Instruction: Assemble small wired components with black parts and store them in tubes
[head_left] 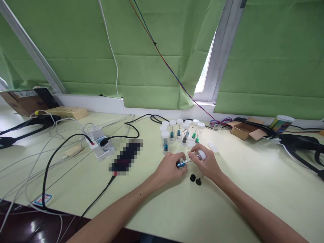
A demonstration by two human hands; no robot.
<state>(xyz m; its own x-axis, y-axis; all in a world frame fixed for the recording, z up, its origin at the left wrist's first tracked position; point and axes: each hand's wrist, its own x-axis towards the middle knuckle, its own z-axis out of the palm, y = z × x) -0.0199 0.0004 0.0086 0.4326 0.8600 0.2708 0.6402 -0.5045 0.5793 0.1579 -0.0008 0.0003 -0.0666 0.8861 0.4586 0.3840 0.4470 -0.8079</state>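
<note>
- My left hand (169, 166) and right hand (206, 163) meet over the counter (240, 189), just in front of the cluster of vials (181, 133).
- Between them lies a small clear vial (196, 157) on its side, white cap (202, 154) toward my right, with a blue-tipped part (181, 164) at its open end.
- My right grip is closed round the capped end; my left grip pinches the blue part narrowly between fingertips.
- I judge the vial light, stiff and smooth, likely thin plastic: it would slip under a loose hold and might crack if squeezed hard, so the capped end is the best place to hold.
- The blue part looks tiny and thin-stemmed; it wants a fingertip pinch at its thicker body, not at the stem.
- Two black bits (195, 179) lie on the counter in front of the vial, just below my right hand, apart from it.
- Loose white caps (212, 147) sit right of the cluster.
</note>
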